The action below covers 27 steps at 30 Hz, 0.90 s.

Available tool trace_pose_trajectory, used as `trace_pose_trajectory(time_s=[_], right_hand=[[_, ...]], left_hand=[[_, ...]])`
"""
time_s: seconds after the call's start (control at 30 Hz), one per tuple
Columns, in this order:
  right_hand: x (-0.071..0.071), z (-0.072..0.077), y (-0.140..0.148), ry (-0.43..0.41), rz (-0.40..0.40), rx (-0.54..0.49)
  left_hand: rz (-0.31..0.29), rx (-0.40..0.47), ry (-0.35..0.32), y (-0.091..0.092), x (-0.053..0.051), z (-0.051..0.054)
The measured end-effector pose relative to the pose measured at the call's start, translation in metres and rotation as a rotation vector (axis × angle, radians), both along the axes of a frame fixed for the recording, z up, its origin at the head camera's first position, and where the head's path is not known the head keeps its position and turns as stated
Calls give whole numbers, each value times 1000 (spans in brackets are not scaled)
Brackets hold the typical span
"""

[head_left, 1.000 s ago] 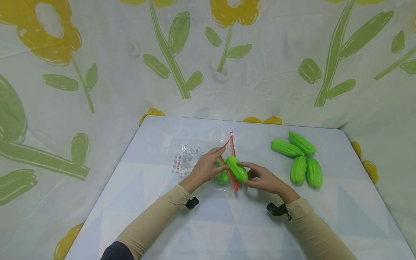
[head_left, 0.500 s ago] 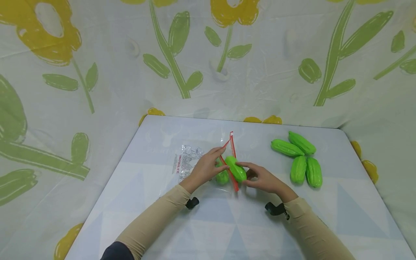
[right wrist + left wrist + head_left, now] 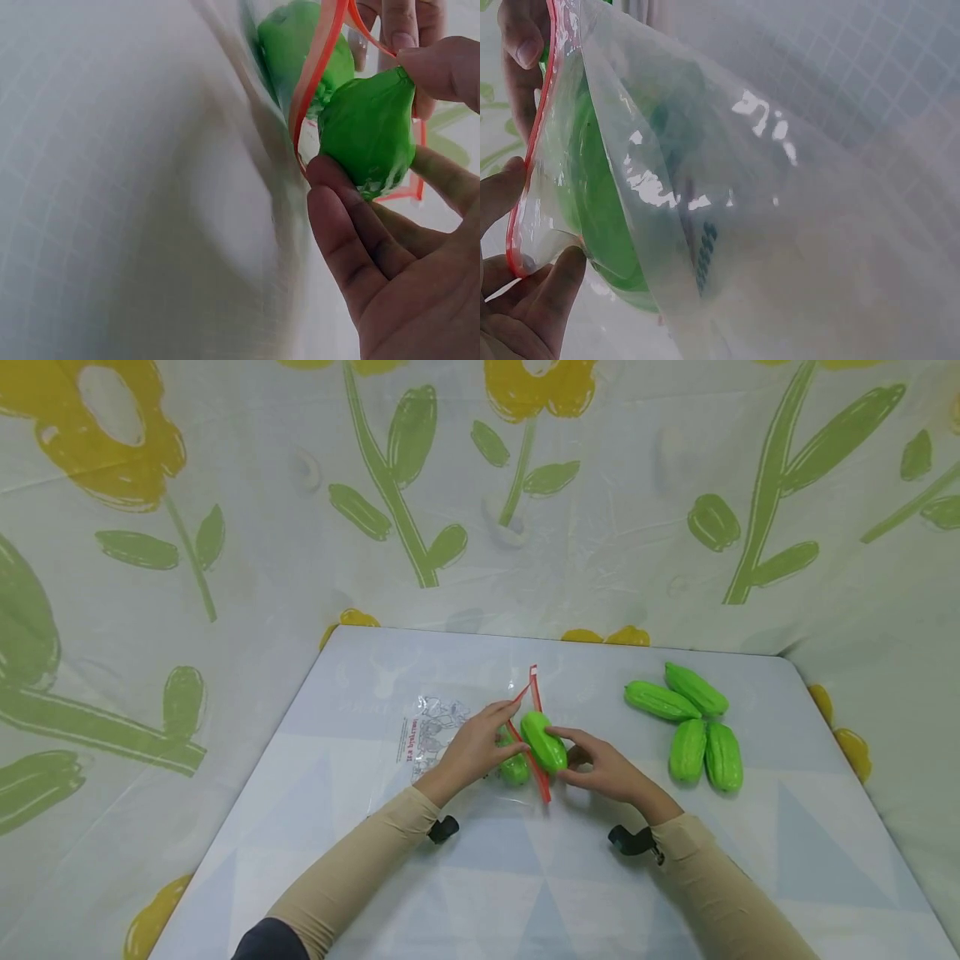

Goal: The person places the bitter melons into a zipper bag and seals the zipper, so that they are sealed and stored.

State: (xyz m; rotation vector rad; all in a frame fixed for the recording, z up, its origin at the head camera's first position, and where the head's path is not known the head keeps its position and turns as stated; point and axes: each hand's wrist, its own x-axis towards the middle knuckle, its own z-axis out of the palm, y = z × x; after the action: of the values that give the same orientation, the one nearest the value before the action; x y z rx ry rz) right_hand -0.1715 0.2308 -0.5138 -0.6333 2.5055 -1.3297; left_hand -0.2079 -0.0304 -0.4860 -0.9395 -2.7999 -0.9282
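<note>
A clear plastic bag with a red zip edge (image 3: 537, 777) lies on the table, printed at its left part (image 3: 438, 727). The left hand (image 3: 472, 750) pinches the bag's edge; in the left wrist view its fingers (image 3: 570, 274) hold the film by the red strip (image 3: 531, 161). One green ribbed vegetable (image 3: 513, 768) is inside the bag. Between thumb and fingers the right hand (image 3: 607, 770) grips another (image 3: 545, 743) at the bag's mouth; the right wrist view shows this vegetable (image 3: 367, 135) beside the red strip (image 3: 319, 67), with the bagged one (image 3: 292, 45) behind it.
Several green vegetables lie at the right of the table (image 3: 795, 718): two at the back (image 3: 660, 702) and two in front of them (image 3: 723, 758). A flower-patterned curtain (image 3: 615, 543) stands behind the table and along its sides. Each wrist wears a small black device (image 3: 630, 841).
The right hand has shifted slightly left, and the vegetable in it has tilted, its far end a little farther back. The left hand still holds the bag's edge in the same place.
</note>
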Motion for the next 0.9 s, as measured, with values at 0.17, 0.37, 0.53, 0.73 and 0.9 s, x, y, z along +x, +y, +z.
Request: trace_pose_trajectory(time_s=[0.17,0.37,0.53,0.73,0.9], right_hand=[[-2,-2,-3,-13,-18,12],[-3,-4,-6,-31,-12,22],[-3,-3,-8,-56,0,24],[-3,-1,-9,-49,-5,27],[-4,-1,-10,-41,-5,27]], left_hand=[[0,-6,-4,0,-1,-2],[-1,-13,-17,1,0,-2],[-2,-16,-32,1,0,-2],[-1,-18,-34,1,-1,-2],[-4,-14,-27,0,-1,-2]])
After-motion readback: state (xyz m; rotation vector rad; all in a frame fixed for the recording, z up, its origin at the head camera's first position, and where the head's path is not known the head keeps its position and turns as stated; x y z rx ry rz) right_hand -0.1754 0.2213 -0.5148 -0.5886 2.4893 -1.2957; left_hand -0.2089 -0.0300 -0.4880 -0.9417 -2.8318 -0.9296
